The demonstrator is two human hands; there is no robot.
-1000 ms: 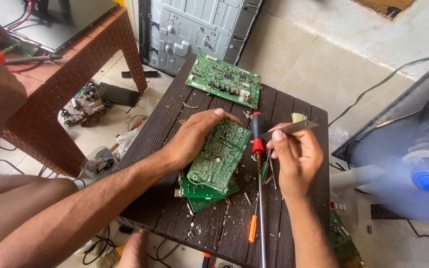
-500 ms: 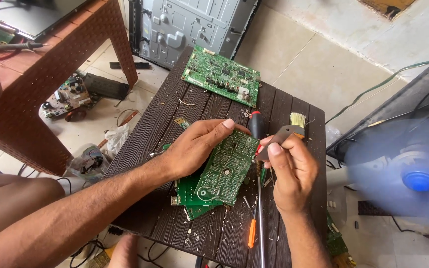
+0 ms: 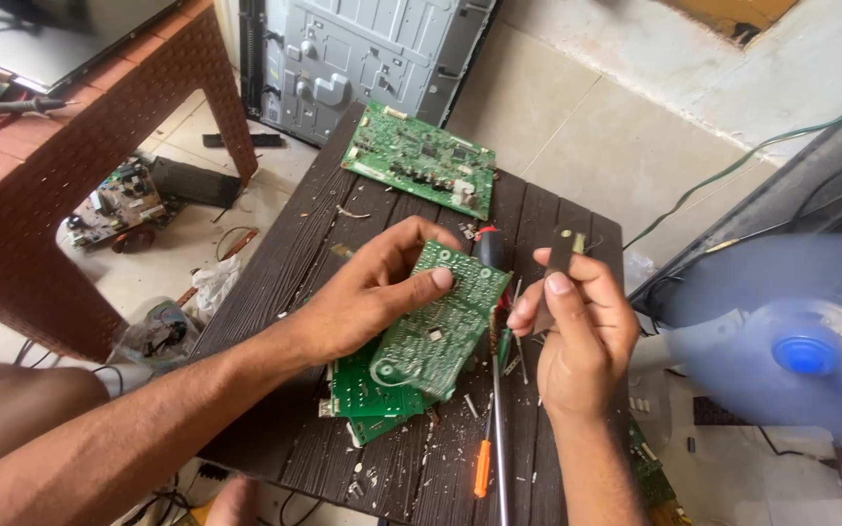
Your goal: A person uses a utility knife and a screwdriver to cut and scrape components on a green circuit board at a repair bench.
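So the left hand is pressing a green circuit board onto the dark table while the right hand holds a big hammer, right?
Not quite. In the head view the right hand pinches a small dark component, not a hammer. The left hand does hold the green circuit board on the dark table.

Dark slatted table (image 3: 275,282) — green circuit boards (image 3: 419,171), screwdrivers (image 3: 495,409), debris.

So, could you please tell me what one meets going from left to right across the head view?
Reddish-brown table → loose circuit board on the floor → left hand on a green circuit board → right hand pinching a small dark part → spinning blue fan.
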